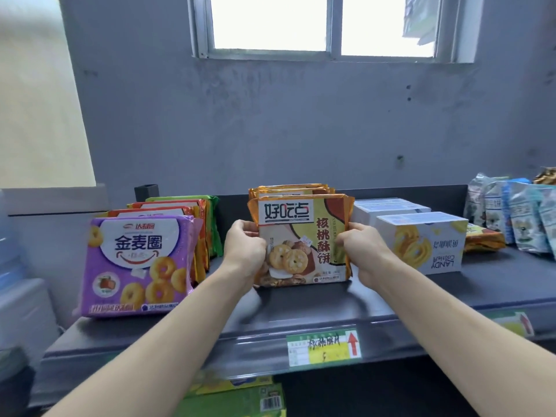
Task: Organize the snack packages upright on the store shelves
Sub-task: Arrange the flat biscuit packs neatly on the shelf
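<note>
An orange-and-yellow walnut cookie package [302,236] stands upright in the middle of the dark top shelf [301,308], at the front of a row of several like packages behind it. My left hand [243,245] grips its left edge, fingers curled round it. Its right edge is gripped the same way by my right hand [359,245]. To the left a purple ring-biscuit package [135,266] stands upright in front of a row of orange and green packs [200,218].
Two white cookie boxes [421,239] sit to the right, then a flat orange pack [484,239] and upright pale blue bags [517,218]. A price label [323,347] is on the shelf's front edge. Green packages [240,395] lie on the shelf below. A grey wall and a window rise behind.
</note>
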The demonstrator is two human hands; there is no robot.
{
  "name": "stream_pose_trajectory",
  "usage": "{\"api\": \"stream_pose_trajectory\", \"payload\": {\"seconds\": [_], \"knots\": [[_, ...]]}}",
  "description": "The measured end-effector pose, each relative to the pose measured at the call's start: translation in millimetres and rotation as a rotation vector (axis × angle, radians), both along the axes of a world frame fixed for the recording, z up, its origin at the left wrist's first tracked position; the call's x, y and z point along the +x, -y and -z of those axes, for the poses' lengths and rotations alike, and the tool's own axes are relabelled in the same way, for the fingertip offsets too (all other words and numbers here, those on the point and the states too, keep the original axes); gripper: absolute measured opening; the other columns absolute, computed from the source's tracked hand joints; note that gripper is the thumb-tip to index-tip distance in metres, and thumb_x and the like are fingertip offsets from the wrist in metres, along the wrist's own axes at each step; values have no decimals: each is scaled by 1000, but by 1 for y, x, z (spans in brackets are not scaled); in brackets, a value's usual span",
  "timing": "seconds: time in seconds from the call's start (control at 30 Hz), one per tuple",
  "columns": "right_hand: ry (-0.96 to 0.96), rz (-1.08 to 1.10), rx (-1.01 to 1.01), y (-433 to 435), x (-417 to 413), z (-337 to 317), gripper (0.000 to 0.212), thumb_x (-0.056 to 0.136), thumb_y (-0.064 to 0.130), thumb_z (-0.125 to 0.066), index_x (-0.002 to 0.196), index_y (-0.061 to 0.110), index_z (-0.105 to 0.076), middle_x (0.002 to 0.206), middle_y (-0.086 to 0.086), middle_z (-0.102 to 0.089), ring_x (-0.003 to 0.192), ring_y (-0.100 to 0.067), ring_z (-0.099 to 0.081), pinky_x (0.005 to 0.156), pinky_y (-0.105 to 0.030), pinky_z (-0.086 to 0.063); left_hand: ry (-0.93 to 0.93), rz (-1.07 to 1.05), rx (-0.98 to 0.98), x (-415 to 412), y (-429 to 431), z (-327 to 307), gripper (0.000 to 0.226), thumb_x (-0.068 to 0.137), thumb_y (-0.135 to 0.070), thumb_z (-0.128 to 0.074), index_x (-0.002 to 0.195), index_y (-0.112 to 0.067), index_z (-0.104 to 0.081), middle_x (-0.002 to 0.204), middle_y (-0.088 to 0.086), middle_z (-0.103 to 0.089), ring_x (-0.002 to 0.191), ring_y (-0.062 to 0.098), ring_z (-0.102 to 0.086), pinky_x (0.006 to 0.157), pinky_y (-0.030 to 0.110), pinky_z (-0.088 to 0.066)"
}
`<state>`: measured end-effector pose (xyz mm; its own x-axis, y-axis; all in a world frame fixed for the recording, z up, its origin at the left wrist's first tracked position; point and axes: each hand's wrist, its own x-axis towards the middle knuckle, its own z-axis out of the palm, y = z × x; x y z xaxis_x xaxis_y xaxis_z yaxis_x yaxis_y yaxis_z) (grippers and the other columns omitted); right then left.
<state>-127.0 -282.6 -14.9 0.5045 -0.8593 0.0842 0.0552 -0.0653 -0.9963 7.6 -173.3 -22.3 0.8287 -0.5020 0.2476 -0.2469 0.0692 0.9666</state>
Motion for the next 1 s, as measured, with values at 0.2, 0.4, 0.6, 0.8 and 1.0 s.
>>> {"api": "stream_pose_trajectory", "payload": {"seconds": [0.2, 0.4, 0.6, 0.8, 1.0], "knots": [[-31, 28, -34, 4, 7, -2, 31, 84, -11, -38, 96, 3, -63, 92, -17, -69, 66, -22, -63, 55, -30, -57, -28, 13, 21, 8, 1, -1, 24, 87, 7, -50, 103, -11, -49, 96, 7, -60, 92, 23, -57, 57, 26, -50], [-56, 42, -122, 11, 0, 2, 26, 86, -9, -40, 94, 11, -55, 79, -2, -62, 70, -17, -60, 42, -14, -48, -81, -12, 14, 7, 3, -2, 35, 83, 11, -50, 110, -9, -45, 107, 13, -59, 79, 16, -56, 68, 34, -54], [-34, 55, -356, 24, -22, -7, 45, 85, -1, -49, 128, 10, -54, 103, 2, -58, 96, -14, -51, 69, -19, -42, 80, -295, -50, -22, 10, -18, 42, 85, 3, -54, 123, -10, -45, 125, 12, -48, 96, 18, -50, 53, 15, -44], [19, 65, -545, 67, -90, -19, 33, 84, 2, -50, 111, 11, -67, 95, 1, -62, 94, -13, -58, 84, -22, -45, 291, -230, -174, -119, 58, -48, 27, 83, 2, -50, 102, -15, -59, 92, -4, -59, 74, 6, -53, 56, 7, -43], [52, 177, -522, 146, -169, -20, 29, 86, 3, -50, 108, 11, -67, 96, -1, -65, 90, -13, -59, 86, -27, -47, 333, 44, -136, -222, 130, -54, 24, 84, 4, -52, 94, -16, -61, 80, -7, -58, 68, 3, -52, 52, 4, -41]]}}
